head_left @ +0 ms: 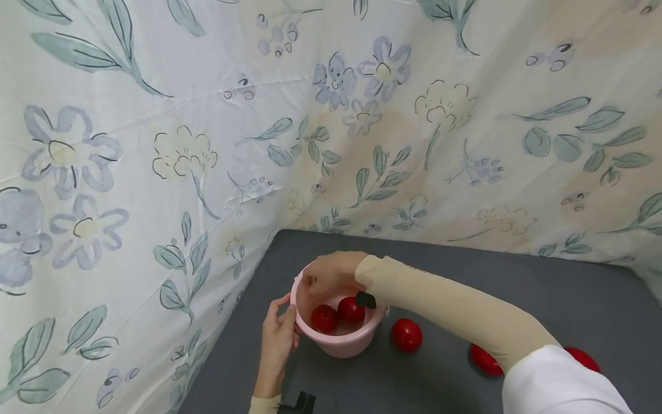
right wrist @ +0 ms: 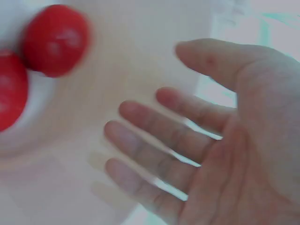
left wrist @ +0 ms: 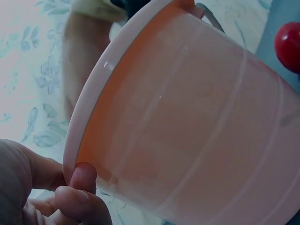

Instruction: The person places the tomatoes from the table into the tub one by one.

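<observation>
Found nothing readable — no words, labels, brands, numbers or signs anywhere. Saw only a printed pattern of flowers and leaves on the floral cloth (head_left: 362,115) behind the pink bucket (head_left: 341,345), without lettering. Checked the bucket's outer wall close up in the left wrist view — plain, unmarked.

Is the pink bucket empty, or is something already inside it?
Not empty: the pink bucket holds two red tomatoes on its bottom; the open right hand is above them.
</observation>
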A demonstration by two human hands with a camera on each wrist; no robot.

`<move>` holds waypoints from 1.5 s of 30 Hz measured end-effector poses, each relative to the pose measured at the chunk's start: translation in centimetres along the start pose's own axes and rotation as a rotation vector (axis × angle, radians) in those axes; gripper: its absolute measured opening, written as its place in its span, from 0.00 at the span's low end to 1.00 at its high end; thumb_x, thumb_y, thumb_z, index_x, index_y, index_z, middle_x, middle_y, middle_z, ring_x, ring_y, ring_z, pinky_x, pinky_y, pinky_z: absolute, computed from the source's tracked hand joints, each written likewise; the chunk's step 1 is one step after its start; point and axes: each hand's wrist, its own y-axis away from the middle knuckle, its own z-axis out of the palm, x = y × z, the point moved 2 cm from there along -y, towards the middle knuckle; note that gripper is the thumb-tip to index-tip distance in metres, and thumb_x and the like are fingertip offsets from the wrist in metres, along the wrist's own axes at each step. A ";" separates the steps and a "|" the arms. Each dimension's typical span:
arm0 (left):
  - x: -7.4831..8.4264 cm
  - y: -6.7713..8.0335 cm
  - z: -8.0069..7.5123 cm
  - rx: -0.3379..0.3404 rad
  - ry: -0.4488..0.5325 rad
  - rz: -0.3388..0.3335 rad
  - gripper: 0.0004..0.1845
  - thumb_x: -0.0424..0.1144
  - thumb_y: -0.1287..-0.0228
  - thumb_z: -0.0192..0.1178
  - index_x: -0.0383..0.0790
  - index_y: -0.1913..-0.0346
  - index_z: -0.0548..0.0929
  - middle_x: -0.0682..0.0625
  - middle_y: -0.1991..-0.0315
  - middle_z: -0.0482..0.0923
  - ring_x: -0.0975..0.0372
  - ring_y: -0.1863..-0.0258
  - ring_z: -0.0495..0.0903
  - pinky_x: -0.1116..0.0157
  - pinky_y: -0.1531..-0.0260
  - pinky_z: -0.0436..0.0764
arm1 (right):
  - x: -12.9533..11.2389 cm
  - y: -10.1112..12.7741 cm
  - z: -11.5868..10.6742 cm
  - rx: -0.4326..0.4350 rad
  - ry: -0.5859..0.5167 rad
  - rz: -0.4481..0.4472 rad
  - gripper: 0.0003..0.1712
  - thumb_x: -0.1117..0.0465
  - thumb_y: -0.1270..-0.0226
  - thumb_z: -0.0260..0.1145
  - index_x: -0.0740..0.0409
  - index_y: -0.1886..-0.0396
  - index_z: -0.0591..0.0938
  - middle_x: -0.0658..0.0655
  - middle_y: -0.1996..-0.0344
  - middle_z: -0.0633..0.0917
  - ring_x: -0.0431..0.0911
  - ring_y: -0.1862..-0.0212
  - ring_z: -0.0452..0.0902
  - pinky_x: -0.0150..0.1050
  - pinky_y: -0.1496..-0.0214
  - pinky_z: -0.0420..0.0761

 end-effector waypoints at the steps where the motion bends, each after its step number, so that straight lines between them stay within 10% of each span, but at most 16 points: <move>1: -0.1 0.1 0.0 0.005 -0.001 -0.003 0.20 0.39 0.21 0.50 0.38 0.31 0.68 0.53 0.81 0.72 0.66 0.90 0.65 0.71 0.86 0.66 | 0.1 0.3 -0.8 0.028 -0.020 -0.030 0.16 0.46 0.36 0.68 0.34 0.48 0.83 0.46 0.52 0.85 0.47 0.49 0.79 0.46 0.53 0.85; 6: -0.4 0.0 -0.2 0.031 -0.005 -0.007 0.21 0.38 0.21 0.50 0.38 0.31 0.68 0.53 0.81 0.72 0.66 0.90 0.65 0.72 0.87 0.65 | 1.2 1.8 -4.8 0.320 -0.015 -0.176 0.19 0.48 0.24 0.59 0.47 0.40 0.80 0.51 0.45 0.84 0.46 0.44 0.80 0.43 0.41 0.83; 14: -0.9 -0.3 -0.4 0.055 -0.030 -0.020 0.20 0.38 0.21 0.50 0.39 0.31 0.68 0.52 0.81 0.73 0.65 0.90 0.67 0.72 0.87 0.67 | 6.1 4.5 -8.3 0.784 -0.005 -0.022 0.25 0.46 0.23 0.56 0.50 0.33 0.75 0.55 0.32 0.76 0.51 0.30 0.71 0.53 0.31 0.75; 26: -0.9 -0.3 -0.3 0.050 -0.040 -0.014 0.22 0.41 0.21 0.50 0.42 0.29 0.68 0.51 0.81 0.73 0.65 0.90 0.67 0.71 0.87 0.67 | 14.0 6.3 -9.1 0.831 -0.057 0.092 0.27 0.48 0.24 0.56 0.58 0.33 0.76 0.59 0.32 0.76 0.57 0.30 0.71 0.56 0.31 0.72; 45: -0.4 -0.3 0.8 0.029 -0.039 -0.005 0.22 0.41 0.21 0.51 0.42 0.29 0.68 0.51 0.80 0.74 0.65 0.89 0.67 0.71 0.87 0.66 | 17.5 6.9 -6.2 0.762 -0.018 0.182 0.23 0.47 0.24 0.55 0.56 0.40 0.79 0.61 0.37 0.79 0.56 0.38 0.76 0.56 0.35 0.77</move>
